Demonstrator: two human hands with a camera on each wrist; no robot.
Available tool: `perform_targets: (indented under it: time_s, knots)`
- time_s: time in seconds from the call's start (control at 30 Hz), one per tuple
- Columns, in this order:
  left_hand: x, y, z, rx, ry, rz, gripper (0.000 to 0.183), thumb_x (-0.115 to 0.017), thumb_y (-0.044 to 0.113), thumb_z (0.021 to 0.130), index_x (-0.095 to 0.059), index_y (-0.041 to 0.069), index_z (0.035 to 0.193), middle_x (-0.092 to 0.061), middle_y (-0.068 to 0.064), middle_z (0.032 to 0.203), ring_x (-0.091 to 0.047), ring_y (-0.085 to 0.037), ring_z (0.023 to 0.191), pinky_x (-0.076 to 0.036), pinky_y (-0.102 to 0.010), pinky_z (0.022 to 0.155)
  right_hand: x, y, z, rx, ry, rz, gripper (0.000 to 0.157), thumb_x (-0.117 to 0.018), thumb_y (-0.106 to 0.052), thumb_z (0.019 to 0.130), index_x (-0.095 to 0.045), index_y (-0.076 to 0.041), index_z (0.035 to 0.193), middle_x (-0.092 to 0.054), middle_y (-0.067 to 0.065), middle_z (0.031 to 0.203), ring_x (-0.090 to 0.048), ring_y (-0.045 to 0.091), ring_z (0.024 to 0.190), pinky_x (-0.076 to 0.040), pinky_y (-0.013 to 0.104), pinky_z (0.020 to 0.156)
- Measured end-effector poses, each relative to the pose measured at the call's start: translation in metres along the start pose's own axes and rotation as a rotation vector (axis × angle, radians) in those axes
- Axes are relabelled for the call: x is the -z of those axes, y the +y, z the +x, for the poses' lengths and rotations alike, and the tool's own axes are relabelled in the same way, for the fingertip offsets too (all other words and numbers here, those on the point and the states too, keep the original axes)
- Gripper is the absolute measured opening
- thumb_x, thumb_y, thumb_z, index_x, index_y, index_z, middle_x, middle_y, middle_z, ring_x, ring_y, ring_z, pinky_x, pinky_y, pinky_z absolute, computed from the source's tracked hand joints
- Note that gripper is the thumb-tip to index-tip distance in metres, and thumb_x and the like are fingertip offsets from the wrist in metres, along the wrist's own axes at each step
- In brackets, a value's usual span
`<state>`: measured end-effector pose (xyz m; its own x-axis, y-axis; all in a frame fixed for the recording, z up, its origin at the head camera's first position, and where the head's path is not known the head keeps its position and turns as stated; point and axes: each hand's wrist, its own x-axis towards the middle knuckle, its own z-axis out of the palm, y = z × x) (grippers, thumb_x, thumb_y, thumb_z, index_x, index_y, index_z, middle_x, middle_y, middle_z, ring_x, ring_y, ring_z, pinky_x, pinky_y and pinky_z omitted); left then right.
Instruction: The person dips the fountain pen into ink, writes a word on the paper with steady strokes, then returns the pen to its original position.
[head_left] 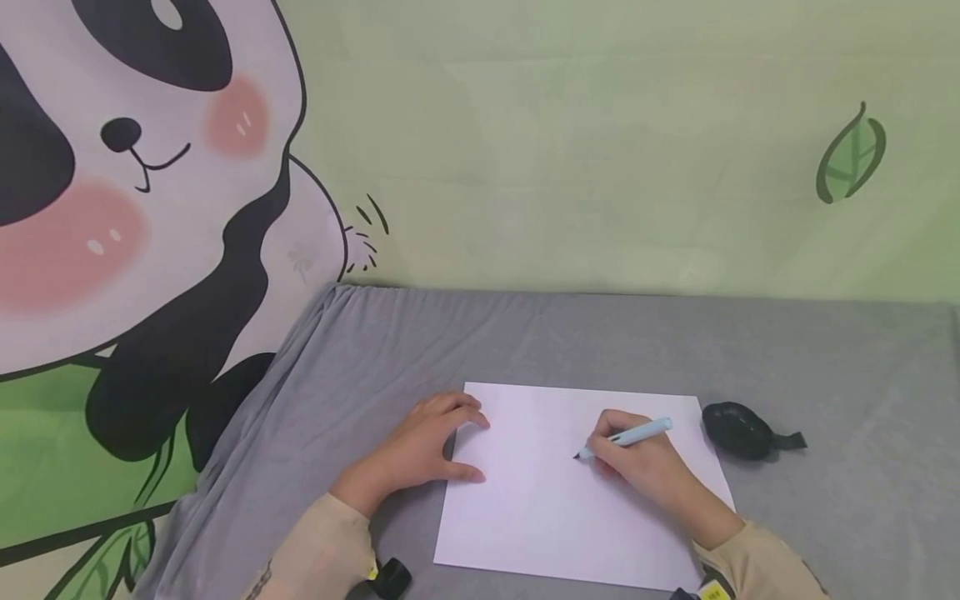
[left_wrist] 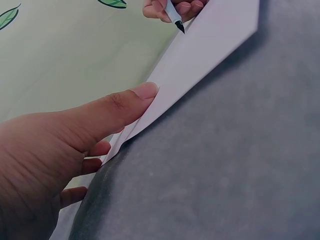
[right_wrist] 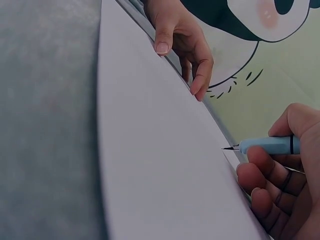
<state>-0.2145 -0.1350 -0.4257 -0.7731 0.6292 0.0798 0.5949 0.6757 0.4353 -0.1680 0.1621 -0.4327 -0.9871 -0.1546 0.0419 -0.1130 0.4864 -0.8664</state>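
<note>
A sheet of white paper [head_left: 525,517] lies on the grey cloth, with no marks that I can make out. My left hand [head_left: 420,446] rests at its left edge, thumb and fingers spread, the fingertips on the paper; the left wrist view shows the thumb [left_wrist: 120,107] along the edge. Over the middle of the sheet my right hand [head_left: 645,462] pinches a light blue fountain pen [head_left: 641,432]. Its dark pointed nib [right_wrist: 231,148] is uncapped and angles down to the left. Whether the nib touches the paper I cannot tell.
Just right of the paper lies a black, rounded object with a narrow tail [head_left: 738,431]. Grey cloth [head_left: 600,333] covers the table. Behind it hangs a pale green backdrop [head_left: 562,167] with a panda picture [head_left: 285,225] at the left.
</note>
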Motion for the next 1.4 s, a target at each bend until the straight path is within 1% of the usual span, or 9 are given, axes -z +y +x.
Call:
perform_targets:
  time_s: [0.43, 0.83, 1.2, 1.4]
  knots:
    - [-0.001, -0.0012, 0.0005, -0.017, 0.008, 0.001, 0.054, -0.082, 0.041, 0.071, -0.061, 0.02, 0.115, -0.053, -0.006, 0.134, -0.045, -0.03, 0.13, -0.032, -0.053, 0.108, -0.0002, 0.0004, -0.0004, 0.012, -0.029, 0.009, 0.011, -0.062, -0.012, 0.087, -0.06, -0.007, 0.077, -0.06, 0.003, 0.06, -0.047, 0.006, 0.052, -0.038, 0.019, 0.048]
    - [-0.0012, -0.0005, 0.0004, -0.019, 0.013, 0.02, 0.053, -0.082, 0.041, 0.071, -0.061, 0.02, 0.115, -0.053, -0.006, 0.133, -0.047, -0.03, 0.128, -0.033, -0.053, 0.107, 0.0, 0.0008, 0.0, 0.011, -0.049, 0.015, 0.012, -0.063, -0.014, 0.087, -0.06, -0.007, 0.077, -0.06, 0.003, 0.061, -0.045, 0.006, 0.052, -0.035, 0.019, 0.047]
    - [-0.0007, 0.0006, 0.0004, -0.005, 0.003, 0.007, 0.054, -0.082, 0.041, 0.071, -0.061, 0.019, 0.115, -0.052, -0.006, 0.135, -0.045, -0.03, 0.13, -0.032, -0.053, 0.108, 0.003, 0.0017, 0.0003, 0.014, -0.045, 0.024, 0.014, -0.06, -0.015, 0.09, -0.06, -0.006, 0.08, -0.063, 0.005, 0.064, -0.054, 0.008, 0.055, -0.044, 0.021, 0.05]
    - [-0.0007, 0.0001, 0.0, -0.006, 0.007, 0.0, 0.054, -0.083, 0.041, 0.07, -0.061, 0.02, 0.115, -0.053, -0.006, 0.134, -0.045, -0.03, 0.131, -0.032, -0.053, 0.109, 0.0042, 0.002, -0.0003, -0.004, -0.015, 0.064, 0.013, -0.059, -0.013, 0.091, -0.061, -0.003, 0.084, -0.064, 0.008, 0.067, -0.056, 0.01, 0.055, -0.045, 0.023, 0.05]
